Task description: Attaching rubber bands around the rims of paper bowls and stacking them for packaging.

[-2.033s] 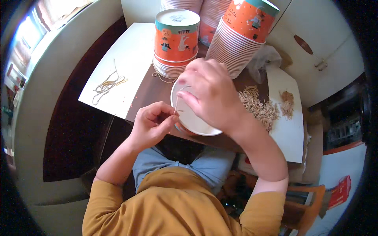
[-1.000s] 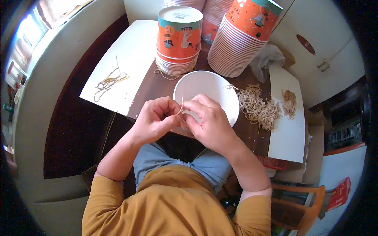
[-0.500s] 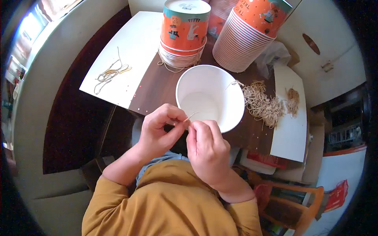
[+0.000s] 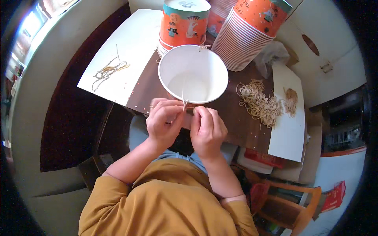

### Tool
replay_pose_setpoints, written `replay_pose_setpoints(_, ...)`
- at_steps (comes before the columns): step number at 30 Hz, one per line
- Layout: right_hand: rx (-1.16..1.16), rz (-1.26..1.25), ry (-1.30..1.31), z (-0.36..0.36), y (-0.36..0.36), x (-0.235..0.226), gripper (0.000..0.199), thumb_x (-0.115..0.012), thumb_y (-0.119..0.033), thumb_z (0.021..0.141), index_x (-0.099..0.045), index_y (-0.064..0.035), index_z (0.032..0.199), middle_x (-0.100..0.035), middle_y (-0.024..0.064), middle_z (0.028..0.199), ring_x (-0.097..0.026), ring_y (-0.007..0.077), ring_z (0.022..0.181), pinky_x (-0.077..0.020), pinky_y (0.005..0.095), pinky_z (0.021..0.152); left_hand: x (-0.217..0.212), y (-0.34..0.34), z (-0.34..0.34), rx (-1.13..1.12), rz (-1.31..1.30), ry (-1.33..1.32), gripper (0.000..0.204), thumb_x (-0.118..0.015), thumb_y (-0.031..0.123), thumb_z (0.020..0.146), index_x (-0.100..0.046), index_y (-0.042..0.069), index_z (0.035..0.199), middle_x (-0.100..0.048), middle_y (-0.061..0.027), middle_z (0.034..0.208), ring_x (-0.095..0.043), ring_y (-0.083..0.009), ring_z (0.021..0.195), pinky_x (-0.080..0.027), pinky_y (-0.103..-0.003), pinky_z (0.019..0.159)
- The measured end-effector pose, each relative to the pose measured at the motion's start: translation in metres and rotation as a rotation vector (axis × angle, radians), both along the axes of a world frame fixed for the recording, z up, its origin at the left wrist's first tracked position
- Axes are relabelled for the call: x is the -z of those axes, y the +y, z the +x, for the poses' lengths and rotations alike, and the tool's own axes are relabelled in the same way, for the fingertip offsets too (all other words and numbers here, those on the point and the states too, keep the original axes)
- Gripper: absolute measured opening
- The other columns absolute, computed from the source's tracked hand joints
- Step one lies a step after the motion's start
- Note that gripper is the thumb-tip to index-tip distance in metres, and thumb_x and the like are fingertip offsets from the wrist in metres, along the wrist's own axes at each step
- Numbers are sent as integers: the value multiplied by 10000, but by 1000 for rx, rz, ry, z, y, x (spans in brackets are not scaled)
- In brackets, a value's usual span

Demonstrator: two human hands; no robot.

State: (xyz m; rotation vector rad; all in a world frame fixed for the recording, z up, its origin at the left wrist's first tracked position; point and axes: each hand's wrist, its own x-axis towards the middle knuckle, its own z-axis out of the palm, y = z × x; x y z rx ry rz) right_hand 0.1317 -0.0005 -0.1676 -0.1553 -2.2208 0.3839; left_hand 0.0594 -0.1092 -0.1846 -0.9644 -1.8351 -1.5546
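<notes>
A white paper bucket (image 4: 193,72) stands at the table's near side, its open mouth tipped toward me. At its near rim, a thin beige cord (image 4: 184,98) rises between my fingertips. My left hand (image 4: 165,120) pinches this cord between thumb and fingers, closed. Just to the right, my right hand (image 4: 208,128) is closed too, its thumb and fingertips on the cord by the rim. Another knotted bit of cord (image 4: 204,47) sits on the bucket's far rim. The cord's lower part is hidden by my fingers.
Behind are an upside-down stack of orange-and-teal buckets (image 4: 184,25) and a tall leaning stack (image 4: 242,39). A tangled cord pile (image 4: 260,100) lies right, a smaller bundle (image 4: 290,101) beyond it. Loose cords (image 4: 108,72) lie on the white table leaf at left. A wooden chair (image 4: 291,204) stands lower right.
The bucket has shifted left and away from me and turned, so the cord knot moved from its right rim to its far rim. My hands now meet the near rim, with the cord standing up.
</notes>
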Motion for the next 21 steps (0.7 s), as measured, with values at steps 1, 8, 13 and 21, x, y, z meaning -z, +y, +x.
replay_pose_setpoints(1, -24, -27, 36, -3, 2, 3, 113, -655, -59, 817, -606, -49, 919, -609, 77, 814, -599, 252, 641, -478, 357, 564, -5, -2, -3, -71, -66, 108, 200, -715, -22, 674, -639, 83, 827, -675, -47, 849, -603, -218, 770, -458, -318, 726)
replay_pose_setpoints(8, -98, -64, 86, -17, 1, 14, 119, -650, -97, 818, -618, -55, 924, -584, 68, 781, -587, 244, 637, -463, 364, 551, -9, -9, 1, 16, -46, -506, 109, -703, 20, 768, -654, 35, 864, -693, -36, 829, -620, -105, 735, -495, -260, 679)
replay_pose_setpoints(13, -142, -74, 67, -26, -7, 22, 156, -620, -146, 825, -615, -54, 952, -583, 77, 828, -582, 276, 650, -460, 385, 566, -16, -14, 0, 303, 256, -972, 73, -665, 29, 834, -624, -10, 880, -668, -53, 805, -606, -66, 716, -507, -201, 630)
replay_pose_setpoints(21, -623, -1361, -174, -28, -12, 10, 151, -613, -108, 878, -662, 10, 957, -683, 55, 874, -598, 77, 729, -507, 258, 666, -11, -25, -11, 396, 368, -1084, 82, -663, 30, 815, -595, 15, 858, -652, -42, 816, -592, -68, 696, -489, -208, 616)
